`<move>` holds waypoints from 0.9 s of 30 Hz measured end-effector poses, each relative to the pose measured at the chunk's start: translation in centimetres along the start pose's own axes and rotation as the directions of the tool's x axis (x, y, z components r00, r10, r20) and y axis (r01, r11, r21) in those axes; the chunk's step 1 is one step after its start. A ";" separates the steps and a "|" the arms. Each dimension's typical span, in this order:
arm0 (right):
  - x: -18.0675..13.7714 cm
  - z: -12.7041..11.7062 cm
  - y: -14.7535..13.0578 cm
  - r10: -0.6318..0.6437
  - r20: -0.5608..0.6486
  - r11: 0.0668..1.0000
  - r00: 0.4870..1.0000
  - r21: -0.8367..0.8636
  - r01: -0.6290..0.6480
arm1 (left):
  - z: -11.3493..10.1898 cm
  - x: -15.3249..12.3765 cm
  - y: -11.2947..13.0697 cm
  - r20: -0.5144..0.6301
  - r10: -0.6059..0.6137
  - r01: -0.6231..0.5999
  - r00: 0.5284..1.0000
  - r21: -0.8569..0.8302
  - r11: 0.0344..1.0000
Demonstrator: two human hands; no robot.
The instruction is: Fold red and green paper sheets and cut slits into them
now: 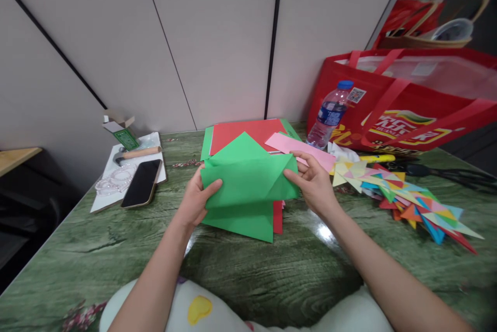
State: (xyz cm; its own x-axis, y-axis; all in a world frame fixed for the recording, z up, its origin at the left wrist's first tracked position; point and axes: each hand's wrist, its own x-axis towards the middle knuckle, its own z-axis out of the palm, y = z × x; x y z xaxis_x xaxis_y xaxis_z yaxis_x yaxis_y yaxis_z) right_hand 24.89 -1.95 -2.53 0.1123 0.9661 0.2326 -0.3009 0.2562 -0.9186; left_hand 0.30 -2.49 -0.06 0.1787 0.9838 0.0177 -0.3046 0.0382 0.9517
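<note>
A folded sheet of green paper point(248, 182) is held up between my two hands, with a pointed flap rising behind its top edge. My left hand point(196, 197) pinches its left end, thumb in front. At the right end, my right hand point(310, 182) grips it between thumb and fingers, where a diagonal crease shows. Beneath it lies another green sheet point(240, 223) on the table, with red paper point(277, 218) showing at its right side. Behind stands the stack's red sheet point(248, 135), lying flat, with a pink paper strip point(298, 148) across its right corner.
On the left, a white board point(104, 192) carries a phone point(142, 183), a hammer point(137, 153), and a small green box point(126, 135). To the right are a water bottle point(330, 114), a red bag point(411, 99), a yellow pen point(376, 158) and several folded coloured papers point(411, 202).
</note>
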 end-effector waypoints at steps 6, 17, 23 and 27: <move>-0.1 0.0 0.4 0.016 -0.128 1.000 0.992 -0.004 -0.016 | 0.3 0.2 -0.4 -0.023 0.025 -0.024 0.999 0.057 0.998; -0.1 -0.1 0.3 0.063 -0.128 0.998 0.990 0.039 -0.059 | 0.5 0.0 0.1 0.028 0.151 -0.153 0.988 0.126 0.980; 0.0 -0.3 0.5 0.079 -0.122 0.997 0.989 0.033 -0.076 | 0.1 0.3 -0.3 -0.008 0.129 -0.125 0.992 0.190 0.974; 0.0 -0.4 0.5 0.089 -0.121 0.996 0.989 0.027 -0.086 | -0.2 0.6 -0.7 -0.077 0.179 -0.148 0.981 0.307 0.940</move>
State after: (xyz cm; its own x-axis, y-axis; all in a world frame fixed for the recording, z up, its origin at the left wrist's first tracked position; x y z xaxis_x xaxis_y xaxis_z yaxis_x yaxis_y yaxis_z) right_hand 25.11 -1.84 -3.13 0.1986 0.9739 0.1096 -0.3346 0.1725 -0.9265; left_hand 0.41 -1.84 -0.78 0.0482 0.9852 0.1644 -0.0251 -0.1634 0.9862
